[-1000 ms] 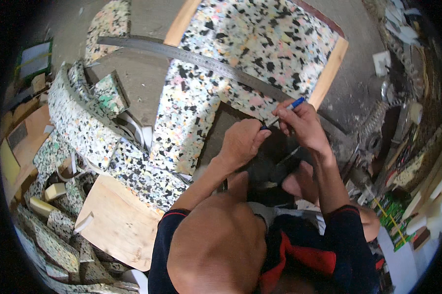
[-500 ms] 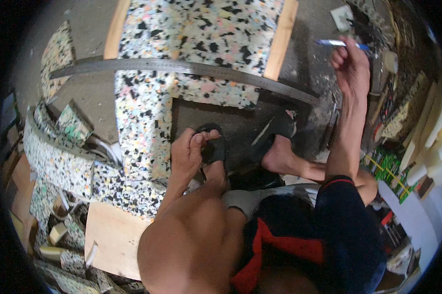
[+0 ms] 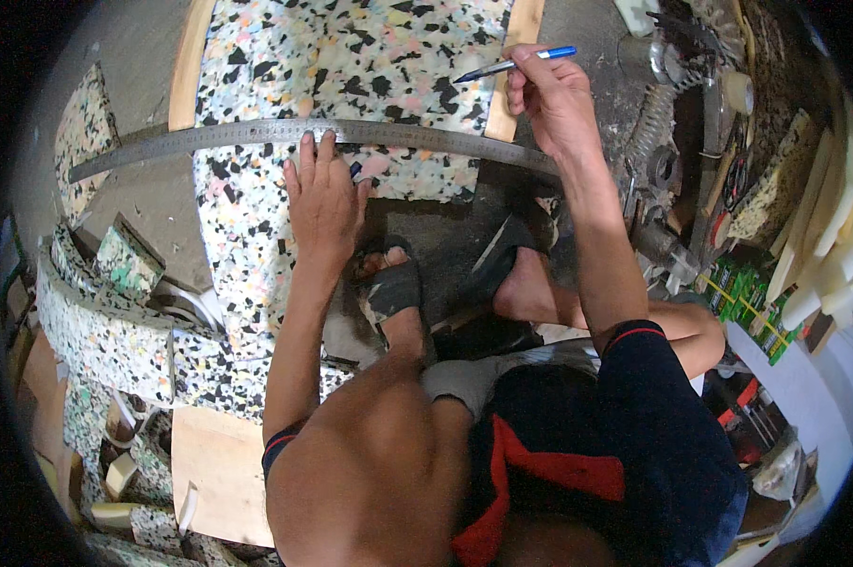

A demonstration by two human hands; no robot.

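Observation:
A large speckled foam sheet [image 3: 351, 71] lies in front of me, cut to a step along its near side. Across it rests a long metal ruler [image 3: 398, 134], which reaches past both edges of the sheet. My left hand [image 3: 324, 203] lies flat with fingers stretched, its tips against the ruler. A small dark blue piece [image 3: 355, 170] shows between its thumb and forefinger; whether it is gripped I cannot tell. My right hand [image 3: 551, 94] pinches a blue-and-white pen [image 3: 530, 64], its tip pointing left above the sheet's right part.
Wooden strips [image 3: 513, 90] run along both sides of the sheet. Foam offcuts [image 3: 105, 321] pile up at left, beside a pale board [image 3: 220, 472]. At right are a roll of tape [image 3: 736, 94], scissors [image 3: 734, 187], a green package [image 3: 752, 307] and pale foam strips [image 3: 828, 236].
My left hand has moved forward and left from above my foot onto the ruler, its fingers straightening. My right hand has brought the pen leftward to the sheet's right edge.

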